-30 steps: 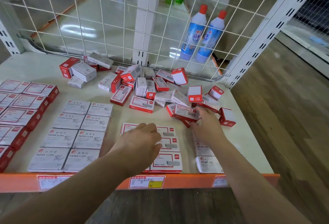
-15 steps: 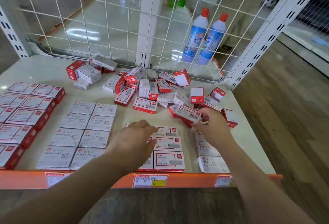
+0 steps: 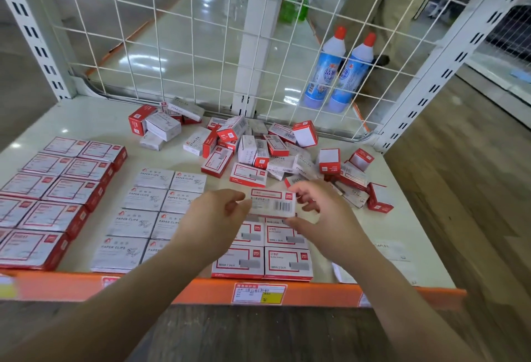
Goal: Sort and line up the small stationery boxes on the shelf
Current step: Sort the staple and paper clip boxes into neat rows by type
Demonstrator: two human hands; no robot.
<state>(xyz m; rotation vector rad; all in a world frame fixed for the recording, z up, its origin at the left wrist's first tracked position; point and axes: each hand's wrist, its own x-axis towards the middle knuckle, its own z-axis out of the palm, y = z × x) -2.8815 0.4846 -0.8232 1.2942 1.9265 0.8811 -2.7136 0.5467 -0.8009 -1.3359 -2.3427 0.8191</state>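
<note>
Both hands hold one red-and-white staple box (image 3: pixel 273 203), barcode side up, just above the shelf (image 3: pixel 94 120). My left hand (image 3: pixel 212 223) pinches its left end and my right hand (image 3: pixel 324 218) grips its right end. Under it lie lined-up red-and-white staple boxes (image 3: pixel 287 262) by the front edge. To the left lie rows of grey paper-clip boxes (image 3: pixel 143 218) and larger red-edged boxes (image 3: pixel 51 189). A loose pile of mixed boxes (image 3: pixel 258 149) lies at the back. White staple boxes (image 3: pixel 393 249) lie at the front right, partly hidden by my right arm.
A white wire grid (image 3: pixel 184 31) closes the back of the shelf; two blue bottles with red caps (image 3: pixel 339 71) stand behind it. An orange front rail (image 3: pixel 201 289) carries price labels (image 3: pixel 258 292). Wooden floor lies to the right.
My right hand lifted a staple box out of the pile and brought it left and towards me. My left hand rose off the lined-up boxes and took its other end.
</note>
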